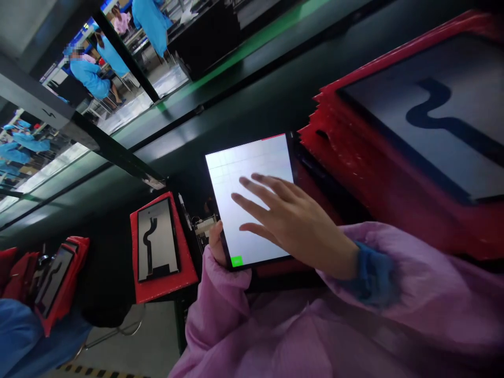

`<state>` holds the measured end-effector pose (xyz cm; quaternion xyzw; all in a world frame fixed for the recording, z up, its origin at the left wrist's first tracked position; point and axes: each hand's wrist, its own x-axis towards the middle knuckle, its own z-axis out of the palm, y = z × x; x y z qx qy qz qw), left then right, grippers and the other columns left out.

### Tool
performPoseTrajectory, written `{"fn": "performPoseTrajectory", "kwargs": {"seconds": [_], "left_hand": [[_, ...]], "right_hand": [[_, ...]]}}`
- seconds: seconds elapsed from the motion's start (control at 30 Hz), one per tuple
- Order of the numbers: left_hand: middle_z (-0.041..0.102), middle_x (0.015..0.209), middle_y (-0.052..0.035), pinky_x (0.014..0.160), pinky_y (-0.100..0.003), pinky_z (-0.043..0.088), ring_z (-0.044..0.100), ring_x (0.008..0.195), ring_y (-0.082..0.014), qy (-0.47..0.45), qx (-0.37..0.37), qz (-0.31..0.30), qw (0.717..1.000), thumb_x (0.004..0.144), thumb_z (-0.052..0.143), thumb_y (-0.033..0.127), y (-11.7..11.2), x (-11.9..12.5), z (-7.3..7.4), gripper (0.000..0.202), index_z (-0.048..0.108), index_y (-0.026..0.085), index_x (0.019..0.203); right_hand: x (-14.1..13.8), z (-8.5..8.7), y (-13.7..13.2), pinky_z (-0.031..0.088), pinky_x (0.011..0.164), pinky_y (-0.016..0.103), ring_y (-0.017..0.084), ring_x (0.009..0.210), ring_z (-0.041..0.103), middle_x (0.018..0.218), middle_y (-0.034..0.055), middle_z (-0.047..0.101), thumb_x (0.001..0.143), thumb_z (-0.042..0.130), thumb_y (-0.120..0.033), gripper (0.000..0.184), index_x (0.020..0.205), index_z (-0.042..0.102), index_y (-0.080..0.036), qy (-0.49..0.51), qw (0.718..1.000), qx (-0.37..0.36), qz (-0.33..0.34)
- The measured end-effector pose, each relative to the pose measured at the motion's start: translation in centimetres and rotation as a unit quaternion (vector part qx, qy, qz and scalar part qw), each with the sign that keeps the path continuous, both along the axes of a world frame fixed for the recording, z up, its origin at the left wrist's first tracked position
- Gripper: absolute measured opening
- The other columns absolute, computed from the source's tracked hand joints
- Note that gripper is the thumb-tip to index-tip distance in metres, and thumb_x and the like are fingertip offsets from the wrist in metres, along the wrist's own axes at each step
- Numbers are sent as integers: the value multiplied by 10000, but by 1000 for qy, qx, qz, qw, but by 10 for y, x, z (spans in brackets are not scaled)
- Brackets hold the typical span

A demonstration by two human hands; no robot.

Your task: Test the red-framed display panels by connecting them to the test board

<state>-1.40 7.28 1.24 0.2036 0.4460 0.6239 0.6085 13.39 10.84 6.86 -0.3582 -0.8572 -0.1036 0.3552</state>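
Observation:
A lit display panel (220, 178) with a white screen, faint grid lines and a small green block in its lower left corner is tilted up in front of me. Its lower left edge is gripped by my left hand (217, 244), thumb at the rim and the other fingers hidden behind. Over the screen, my right hand (287, 210) spreads its fingers with nothing in them; whether the fingertips touch the glass I cannot tell. A blue band (376, 273) circles the right wrist. Just left of the panel lies a small circuit board (205, 226) with wires.
To the right, a tall stack of red foam sheets (338, 142) carries a panel (386, 68) with a black flex strip. Another panel (161, 247) lies on red foam (185, 278) at left. A blue sleeve (19, 325) shows lower left; people in blue sit beyond the frame.

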Motion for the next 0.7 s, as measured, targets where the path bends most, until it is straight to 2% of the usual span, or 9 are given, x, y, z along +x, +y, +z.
{"fn": "performPoseTrajectory", "kwargs": {"seconds": [0.07, 0.1, 0.17, 0.23, 0.33, 0.43, 0.57, 0.63, 0.7], "left_hand": [[772, 980, -43, 856, -304, 596, 723, 999, -248, -46, 12, 3, 999, 704, 700, 604, 0, 0, 2, 408, 740, 255, 911], [775, 989, -39, 843, -301, 597, 729, 968, -244, -71, 17, 7, 997, 686, 737, 561, 0, 0, 4, 381, 742, 254, 912], [779, 1019, -36, 865, -314, 593, 737, 982, -257, -97, 17, 3, 995, 670, 773, 518, -1, 0, 8, 373, 743, 262, 939], [781, 1038, -45, 904, -343, 587, 739, 1018, -276, -99, 12, -10, 995, 691, 761, 540, -1, -1, 12, 396, 739, 272, 982], [789, 998, -44, 936, -334, 582, 751, 972, -254, -111, 13, -26, 993, 690, 772, 546, -1, -2, 16, 398, 737, 270, 974], [793, 930, -36, 868, -321, 607, 757, 906, -239, -130, 10, -32, 991, 674, 785, 565, -2, -3, 18, 381, 733, 260, 895], [794, 846, -22, 695, -304, 628, 754, 751, -219, -107, -3, -27, 994, 628, 836, 561, -4, -7, 20, 364, 739, 260, 809], [793, 824, 3, 668, -281, 628, 748, 715, -197, -98, -6, -16, 995, 576, 878, 538, -5, -9, 20, 379, 746, 263, 801], [787, 791, 30, 638, -255, 622, 737, 679, -176, -103, -18, -9, 994, 521, 905, 534, -5, -11, 18, 403, 747, 270, 782]], "right_hand": [[0, -3, -6, 567, 983, 398, 262, 1175, 637, 1251, 113, 687, 907, 726, -211, 291, 1182, 687, -124, 33, 999, 36, -4], [0, -4, -8, 571, 954, 381, 245, 1132, 647, 1196, 103, 705, 917, 703, -174, 242, 1153, 694, -121, 49, 998, 46, 2], [1, -7, -14, 568, 951, 379, 240, 1119, 644, 1176, 107, 709, 920, 697, -159, 265, 1180, 682, -108, 76, 995, 54, 25], [4, -9, -19, 561, 973, 402, 262, 1172, 623, 1223, 124, 693, 924, 698, -184, 342, 1252, 649, -98, 94, 994, 50, 37], [10, -12, -27, 551, 982, 484, 334, 1284, 556, 1347, 149, 639, 964, 653, -292, 372, 1293, 621, -120, 76, 997, 25, -4], [20, -5, -28, 542, 981, 507, 350, 1293, 548, 1384, 156, 612, 977, 637, -328, 318, 1245, 629, -157, 81, 996, 11, -36], [45, 16, -4, 522, 1011, 480, 290, 1205, 630, 1284, 166, 658, 1002, 600, -247, 286, 1264, 616, -132, 172, 977, 14, -128], [58, 25, 16, 549, 975, 437, 244, 1138, 671, 1242, 148, 683, 1044, 532, -291, 328, 1311, 608, -116, 188, 968, -43, -163], [66, 30, 34, 572, 879, 363, 187, 1016, 703, 1169, 105, 716, 1070, 475, -337, 338, 1272, 649, -129, 194, 960, -107, -168]]}}
